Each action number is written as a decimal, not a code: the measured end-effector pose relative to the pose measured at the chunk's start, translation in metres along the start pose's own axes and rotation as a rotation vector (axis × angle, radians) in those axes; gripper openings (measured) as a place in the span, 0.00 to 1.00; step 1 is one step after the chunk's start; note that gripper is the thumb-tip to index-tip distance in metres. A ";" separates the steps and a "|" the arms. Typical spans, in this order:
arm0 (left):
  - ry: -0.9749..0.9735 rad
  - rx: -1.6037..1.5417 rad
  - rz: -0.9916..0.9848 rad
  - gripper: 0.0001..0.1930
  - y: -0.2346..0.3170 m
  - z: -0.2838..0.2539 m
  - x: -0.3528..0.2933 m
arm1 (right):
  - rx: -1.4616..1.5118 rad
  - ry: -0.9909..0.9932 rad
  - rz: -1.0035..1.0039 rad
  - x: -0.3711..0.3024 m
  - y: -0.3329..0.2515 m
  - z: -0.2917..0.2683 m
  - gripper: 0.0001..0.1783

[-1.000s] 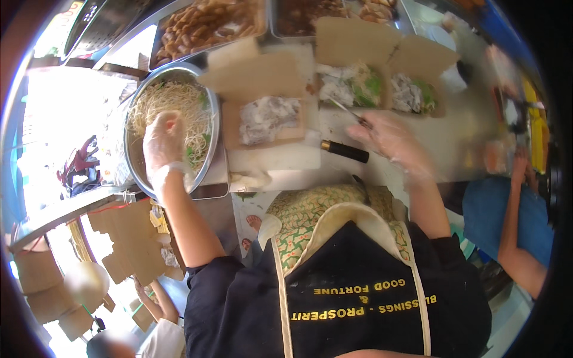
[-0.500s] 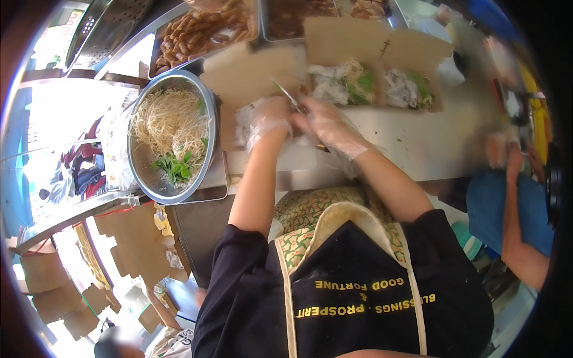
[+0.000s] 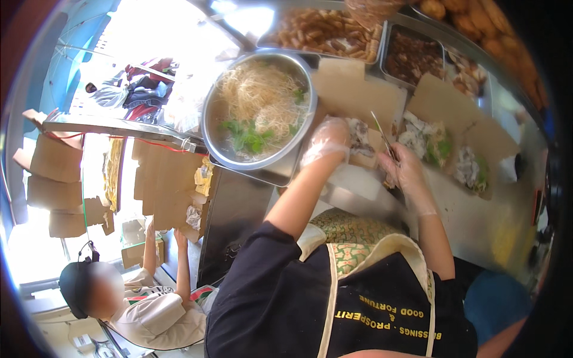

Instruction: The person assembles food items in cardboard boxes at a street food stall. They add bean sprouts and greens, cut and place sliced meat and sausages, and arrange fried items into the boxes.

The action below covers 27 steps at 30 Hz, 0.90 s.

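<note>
My left hand [image 3: 329, 141], in a clear plastic glove, rests at the left side of an open brown cardboard box [image 3: 383, 95]. Its back faces up, and its fingertips are hidden. White-grey food [image 3: 359, 135] lies in the box beside it. In my gloved right hand [image 3: 404, 169], closed at the box's near right corner, is a slim metal blade [image 3: 379, 129] pointing away from me. Its handle is mostly covered, so its exact kind is unclear. Right of that, another open box holds white food [image 3: 419, 132] with bean sprouts and green leaves [image 3: 439, 153].
A large metal bowl [image 3: 209, 128] of bean sprouts and green leaves stands left of my hands. Behind the boxes are trays of browned food [image 3: 322, 30] and dark chopped pieces [image 3: 413, 56]. A co-worker [image 3: 158, 313] reaches toward hanging cardboard [image 3: 170, 185] at lower left.
My view has turned, so the counter now appears slanted and shifted right. My hands have moved apart from each other. A co-worker at lower left shows more fully.
</note>
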<state>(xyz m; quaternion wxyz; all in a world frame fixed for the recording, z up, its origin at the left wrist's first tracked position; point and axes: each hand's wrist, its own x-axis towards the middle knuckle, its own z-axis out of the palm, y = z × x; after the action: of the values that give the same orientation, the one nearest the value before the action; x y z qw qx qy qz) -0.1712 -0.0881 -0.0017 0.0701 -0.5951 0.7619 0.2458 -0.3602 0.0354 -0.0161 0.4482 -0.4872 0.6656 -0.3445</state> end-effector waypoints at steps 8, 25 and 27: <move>0.176 -0.231 -0.270 0.18 -0.091 -0.086 -0.067 | 0.114 0.099 0.092 -0.026 0.016 -0.022 0.14; 0.072 -0.837 -0.235 0.34 -0.230 -0.097 -0.013 | 0.197 0.018 0.357 -0.040 0.000 -0.012 0.20; 0.061 -0.643 -0.241 0.37 -0.216 -0.093 -0.011 | 0.208 0.018 0.333 -0.041 0.002 -0.010 0.20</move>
<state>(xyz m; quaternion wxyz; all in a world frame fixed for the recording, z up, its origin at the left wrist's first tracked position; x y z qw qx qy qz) 0.0522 -0.1579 0.0203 -0.1155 -0.6794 0.5715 0.4455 -0.3658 0.0754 -0.0040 0.5412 -0.3181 0.7018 -0.3369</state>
